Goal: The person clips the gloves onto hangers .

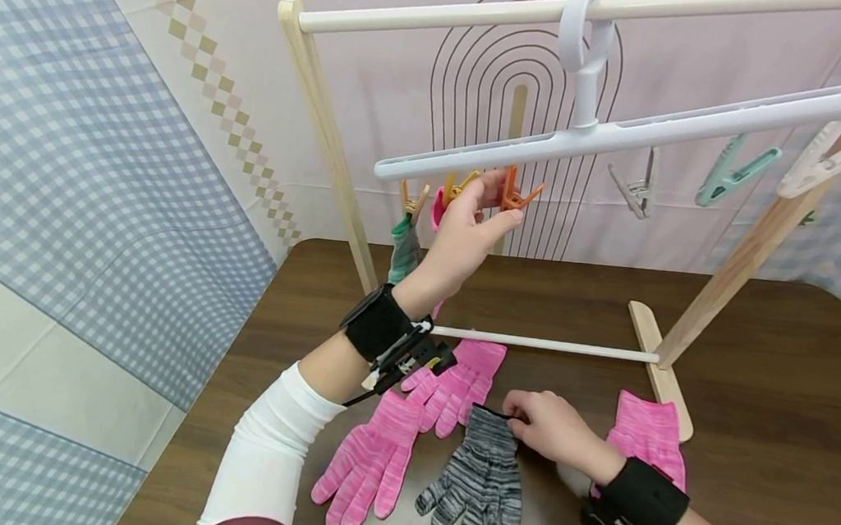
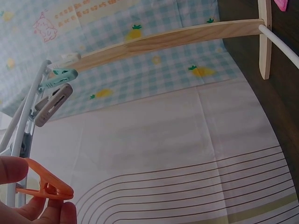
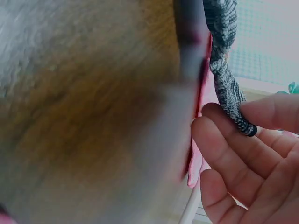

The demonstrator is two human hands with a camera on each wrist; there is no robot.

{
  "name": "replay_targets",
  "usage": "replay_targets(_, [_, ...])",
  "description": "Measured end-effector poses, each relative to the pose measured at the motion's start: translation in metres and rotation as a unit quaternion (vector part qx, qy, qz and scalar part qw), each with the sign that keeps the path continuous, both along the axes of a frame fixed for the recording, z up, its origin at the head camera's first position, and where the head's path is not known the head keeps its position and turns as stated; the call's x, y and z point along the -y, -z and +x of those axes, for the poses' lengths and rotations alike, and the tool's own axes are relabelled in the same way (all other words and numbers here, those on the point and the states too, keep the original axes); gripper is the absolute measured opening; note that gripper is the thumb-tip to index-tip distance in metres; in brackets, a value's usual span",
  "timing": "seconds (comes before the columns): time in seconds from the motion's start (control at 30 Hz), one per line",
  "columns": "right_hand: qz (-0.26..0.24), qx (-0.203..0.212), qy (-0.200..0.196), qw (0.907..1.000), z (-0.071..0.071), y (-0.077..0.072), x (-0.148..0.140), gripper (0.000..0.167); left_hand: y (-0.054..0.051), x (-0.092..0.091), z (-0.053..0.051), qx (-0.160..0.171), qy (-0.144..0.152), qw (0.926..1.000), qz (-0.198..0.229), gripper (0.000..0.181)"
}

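Up at the white hanger (image 1: 485,148), my left hand (image 1: 468,221) pinches an orange clothespin (image 1: 518,198) between thumb and fingers. The left wrist view shows that orange clothespin (image 2: 49,184) with its jaws near the fingertips and no cloth in them. Lower down, my right hand (image 1: 552,428) pinches the dark cuff of a grey-and-black striped glove (image 1: 481,473). In the right wrist view the glove's edge (image 3: 229,93) lies between thumb and fingers. Beside my left hand hang a yellow clothespin (image 1: 459,185) with something pink and a tan clothespin (image 1: 413,200) with a green glove (image 1: 405,249).
Pink gloves lie on the brown table (image 1: 774,389): one at the left (image 1: 371,460), one behind it (image 1: 459,381), one at the right (image 1: 648,433). Grey (image 1: 641,193), teal (image 1: 735,172) and white clothespins (image 1: 829,163) hang on the hanger's right half. A wooden rack (image 1: 425,20) carries the hanger.
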State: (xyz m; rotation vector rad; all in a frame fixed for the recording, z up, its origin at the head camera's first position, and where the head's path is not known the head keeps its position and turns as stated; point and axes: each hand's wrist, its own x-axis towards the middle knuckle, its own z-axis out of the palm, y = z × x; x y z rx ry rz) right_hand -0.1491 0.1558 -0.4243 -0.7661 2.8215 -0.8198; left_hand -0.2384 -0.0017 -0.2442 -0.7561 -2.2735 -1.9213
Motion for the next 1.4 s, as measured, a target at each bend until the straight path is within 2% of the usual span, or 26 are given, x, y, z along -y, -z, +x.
replay_targets(0.27, [-0.038,-0.045,0.013,0.9982,-0.004,-0.005,-0.003,0.01,0.0,0.0,0.0,0.0,-0.003,1.0,0.0,0.044])
replay_targets(0.5, [-0.081,-0.08,0.038,0.9928,-0.009,-0.02,-0.005,0.011,-0.001,-0.001,-0.001,-0.006,-0.003,1.0,0.001,0.044])
replay_targets(0.9, [-0.121,-0.106,0.088,0.9831,-0.016,-0.045,-0.011,0.013,0.0,0.0,-0.002,-0.005,0.001,1.0,0.003,0.043])
replay_targets(1.4, [-0.153,-0.13,0.11,0.9734,-0.018,-0.056,-0.013,0.012,0.0,0.0,-0.002,-0.003,0.001,1.0,0.007,0.042])
